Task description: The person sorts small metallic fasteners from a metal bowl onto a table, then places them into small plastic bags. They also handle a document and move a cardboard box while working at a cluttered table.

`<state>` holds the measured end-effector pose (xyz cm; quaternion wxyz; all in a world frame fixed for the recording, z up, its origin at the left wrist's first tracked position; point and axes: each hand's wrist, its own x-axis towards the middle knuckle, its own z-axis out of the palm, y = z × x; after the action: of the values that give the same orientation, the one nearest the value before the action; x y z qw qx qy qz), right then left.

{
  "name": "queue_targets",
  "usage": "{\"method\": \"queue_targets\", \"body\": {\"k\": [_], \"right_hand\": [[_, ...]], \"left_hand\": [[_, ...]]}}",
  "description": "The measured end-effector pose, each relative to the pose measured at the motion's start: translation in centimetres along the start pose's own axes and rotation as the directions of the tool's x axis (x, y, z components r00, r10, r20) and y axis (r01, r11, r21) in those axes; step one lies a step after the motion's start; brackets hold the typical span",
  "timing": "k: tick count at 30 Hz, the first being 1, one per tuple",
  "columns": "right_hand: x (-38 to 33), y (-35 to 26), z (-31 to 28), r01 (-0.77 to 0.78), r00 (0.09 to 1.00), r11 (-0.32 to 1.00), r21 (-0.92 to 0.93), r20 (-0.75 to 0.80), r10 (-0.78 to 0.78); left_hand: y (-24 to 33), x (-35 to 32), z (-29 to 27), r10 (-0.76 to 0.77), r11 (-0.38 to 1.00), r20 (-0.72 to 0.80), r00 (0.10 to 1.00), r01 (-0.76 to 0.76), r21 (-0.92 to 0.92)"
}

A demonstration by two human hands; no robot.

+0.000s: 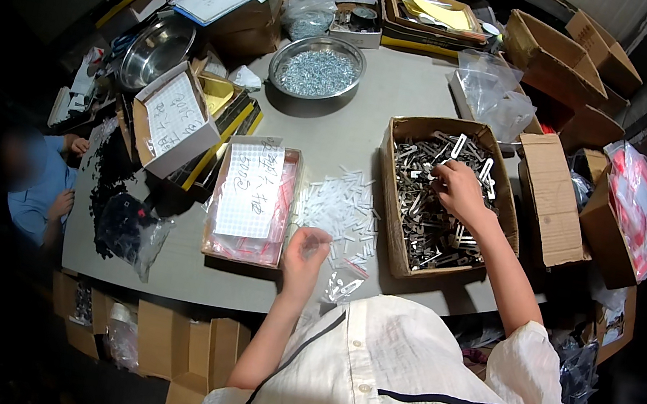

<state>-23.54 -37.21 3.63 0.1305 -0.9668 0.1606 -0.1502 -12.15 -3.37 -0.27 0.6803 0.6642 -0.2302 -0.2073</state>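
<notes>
My right hand (462, 190) is over a cardboard box (389, 205) full of flat, elongated metal clips (444, 232). Its fingers are bent together at the clips; what they grip is too small to make out. On the left, my left hand (306, 253) hovers by a loose pile of small whitish strips (340, 205), its fingers curled. Whatever it holds is unclear. A small clear zip bag (344, 283) with pieces inside lies at the table's near edge. Left of the pile stands a box of clear, red-edged bags (282, 203) with a handwritten sheet (247, 202) on top.
A steel bowl of small shiny metal parts (318, 73) stands at the back. Cardboard boxes (553, 199) crowd the right side. At left lie black pieces beside a dark plastic bag (130, 230). Another person (44, 174) in blue sits beyond the table's left edge.
</notes>
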Motion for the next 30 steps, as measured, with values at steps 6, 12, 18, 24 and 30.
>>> {"method": "queue_targets", "body": {"k": [6,12,18,24,30], "right_hand": [[0.1,0.1,2.4,0.143,0.988,0.973,-0.181,0.083,-0.13],[0.6,-0.2,0.6,0.051,0.996,0.986,0.158,-0.086,-0.038],[-0.3,0.1,-0.7,-0.244,0.968,0.948,0.204,0.101,0.228],[-1.9,-0.6,1.8,-0.055,0.995,0.981,-0.188,0.077,0.07],[-1.6,-0.8,2.4,-0.014,1.0,0.98,-0.2,0.006,0.016]], "left_hand": [[1.2,0.4,0.5,0.03,0.997,0.017,0.999,-0.031,0.073],[1.2,-0.1,-0.1,0.046,0.994,-0.015,0.999,-0.044,0.102],[0.5,-0.4,-0.1,0.002,1.0,0.006,1.0,-0.002,0.021],[0.4,-0.4,1.0,-0.005,0.997,0.026,1.0,0.003,0.074],[1.2,-0.6,1.1,-0.035,0.998,0.035,0.999,0.033,0.06]]}}
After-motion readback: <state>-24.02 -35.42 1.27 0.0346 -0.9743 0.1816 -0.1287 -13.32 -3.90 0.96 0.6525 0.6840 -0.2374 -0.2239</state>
